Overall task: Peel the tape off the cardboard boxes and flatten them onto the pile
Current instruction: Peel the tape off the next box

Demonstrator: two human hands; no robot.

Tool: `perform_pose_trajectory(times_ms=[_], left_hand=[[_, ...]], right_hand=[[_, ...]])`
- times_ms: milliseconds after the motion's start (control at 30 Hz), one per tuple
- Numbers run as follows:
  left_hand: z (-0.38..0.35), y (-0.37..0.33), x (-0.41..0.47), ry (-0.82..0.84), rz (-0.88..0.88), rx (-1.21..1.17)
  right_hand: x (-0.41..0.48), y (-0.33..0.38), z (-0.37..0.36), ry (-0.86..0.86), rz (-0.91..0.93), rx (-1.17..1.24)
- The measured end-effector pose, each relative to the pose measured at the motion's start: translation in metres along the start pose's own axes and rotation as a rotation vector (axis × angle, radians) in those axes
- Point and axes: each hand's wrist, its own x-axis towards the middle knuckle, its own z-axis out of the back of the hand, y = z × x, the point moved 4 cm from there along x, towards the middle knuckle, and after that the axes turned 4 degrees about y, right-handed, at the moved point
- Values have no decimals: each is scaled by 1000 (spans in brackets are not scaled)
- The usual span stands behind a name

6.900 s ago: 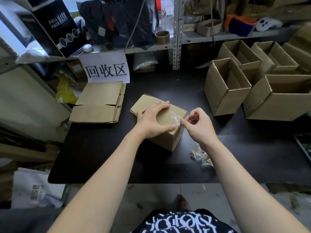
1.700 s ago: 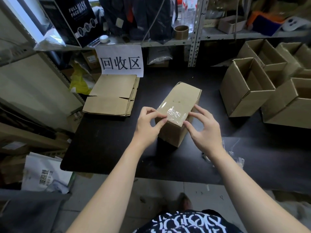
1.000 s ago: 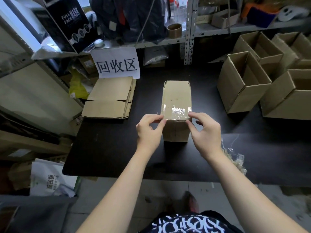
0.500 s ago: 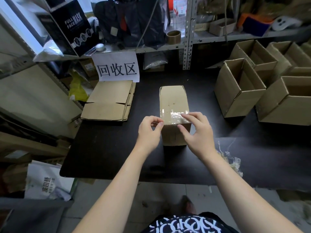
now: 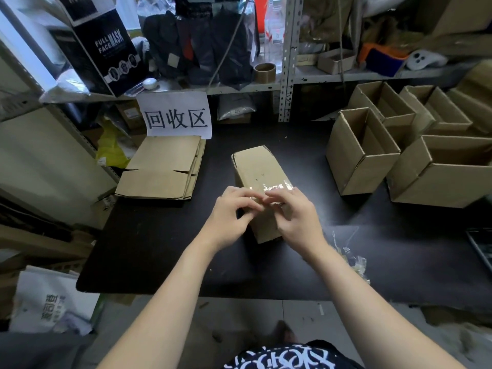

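Box lies on side mid-tabletop, long axis pointing away, taped end nearest person so seam is within easy reach. Clear tape wraps over near top edge. Left hand and right hand close together at that end, fingers bent, tips nearly meeting over tape, likely hunting for edge to lift. Blur hides whether either actually pinches. Flat pile waits left; tape scraps dumped right, clear of work.
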Motion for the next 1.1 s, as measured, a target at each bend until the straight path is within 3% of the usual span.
perform_pose_trajectory(times_ms=[167,367,467,567,733,967,1100], left_hand=[[2,4,0,-67,68,-155],[6,15,5,-76,41,-7],[6,17,3,-46,66,-52],[7,17,0,-77,46,-40],[4,15,-1,-166,12,133],[-4,5,5,-207,-39,179],[-7,2,9,-227,-73,201]], right_hand=[[-2,3,3,2,15,32],[-6,3,0,-32,94,-47],[-6,7,-5,-32,89,-157],[-8,13,-9,-94,49,-227],[-9,18,-6,-97,-71,-129],[-18,19,3,-166,-244,-142],[-20,10,6,-122,-353,-156]])
